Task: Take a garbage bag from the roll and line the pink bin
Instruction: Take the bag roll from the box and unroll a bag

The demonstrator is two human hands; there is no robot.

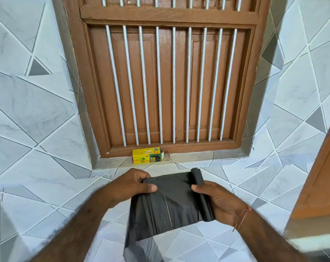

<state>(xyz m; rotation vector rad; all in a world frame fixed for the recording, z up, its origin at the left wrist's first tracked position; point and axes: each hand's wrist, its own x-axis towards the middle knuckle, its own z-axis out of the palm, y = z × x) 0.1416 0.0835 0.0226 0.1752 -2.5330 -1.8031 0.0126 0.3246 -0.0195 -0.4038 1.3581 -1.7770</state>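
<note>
A dark grey roll of garbage bags lies in my right hand, which grips it with the thumb on top. One bag is unrolled to the left, and a pale perforated line runs down its middle. My left hand pinches the bag's upper left edge between thumb and fingers. The bag's loose end hangs down toward the bottom of the view. The pink bin is not in view.
A yellow bin-bag box lies open on the tiled sill under a brown wooden window with white bars. Grey-and-white tiled walls stand on both sides. An orange-brown door edge rises at the right.
</note>
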